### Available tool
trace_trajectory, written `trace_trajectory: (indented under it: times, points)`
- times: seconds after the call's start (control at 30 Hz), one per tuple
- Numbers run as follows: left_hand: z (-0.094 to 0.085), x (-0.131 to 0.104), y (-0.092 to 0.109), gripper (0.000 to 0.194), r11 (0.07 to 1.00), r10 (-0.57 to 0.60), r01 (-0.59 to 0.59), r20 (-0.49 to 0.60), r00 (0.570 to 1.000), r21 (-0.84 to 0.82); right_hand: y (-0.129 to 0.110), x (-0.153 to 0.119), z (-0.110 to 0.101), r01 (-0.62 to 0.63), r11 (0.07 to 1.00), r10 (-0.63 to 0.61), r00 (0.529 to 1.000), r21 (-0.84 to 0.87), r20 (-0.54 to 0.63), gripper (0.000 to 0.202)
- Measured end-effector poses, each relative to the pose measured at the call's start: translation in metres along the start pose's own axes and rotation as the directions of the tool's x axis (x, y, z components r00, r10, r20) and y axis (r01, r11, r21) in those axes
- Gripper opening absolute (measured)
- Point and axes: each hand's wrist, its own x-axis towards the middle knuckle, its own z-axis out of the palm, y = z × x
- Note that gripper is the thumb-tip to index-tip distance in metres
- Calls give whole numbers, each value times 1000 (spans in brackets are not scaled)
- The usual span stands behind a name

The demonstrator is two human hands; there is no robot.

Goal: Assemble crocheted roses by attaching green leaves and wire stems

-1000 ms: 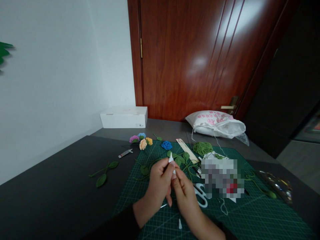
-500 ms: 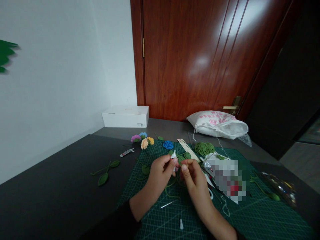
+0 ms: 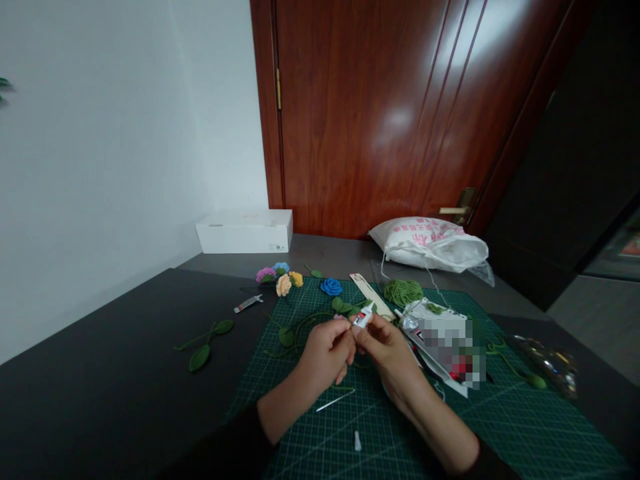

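My right hand (image 3: pixel 383 340) is closed, with thumb and fingers around a small white, red and black glue tube (image 3: pixel 362 317), its nozzle tilted up to the right. Right against it, my left hand (image 3: pixel 327 350) is pinched shut near the tube's lower end; what lies in its fingers is hidden. A bit of pink shows behind the left fingers. Green crocheted leaves (image 3: pixel 341 305) and stems lie just beyond both hands. Nearer to me on the green cutting mat (image 3: pixel 315 443) are a thin metal needle-like rod (image 3: pixel 335 400) and a small white cap (image 3: pixel 357 441).
Crocheted flowers (image 3: pixel 283 285), a blue flower (image 3: pixel 331 287) and another tube (image 3: pixel 248 304) lie to the back left. Green yarn (image 3: pixel 403 293), a cream strip (image 3: pixel 371 297) and a partly blurred packet (image 3: pixel 445 347) are on the right. Behind stand a white box (image 3: pixel 245 232) and a white sack (image 3: pixel 427 241).
The glue tube has passed from my left hand to my right and now tilts to the right. My hands have come together. The whole view has shifted slightly.
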Motion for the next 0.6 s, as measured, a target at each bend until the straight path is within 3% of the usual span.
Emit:
trace_trajectory:
  times: [0.13, 0.3, 0.6]
  points:
    - [6, -3, -1, 37, 999, 11, -12, -34, 999, -39, 3, 0, 2, -41, 999, 41, 999, 23, 15, 29]
    - [11, -6, 0, 34, 1000, 21, -22, -73, 997, -21, 4, -1, 4, 30, 1000, -30, 998, -5, -53, 31]
    - [12, -13, 4, 34, 951, 250, -216, -143, 958, 219, 5, -6, 7, 117, 991, -124, 986, -68, -112, 21]
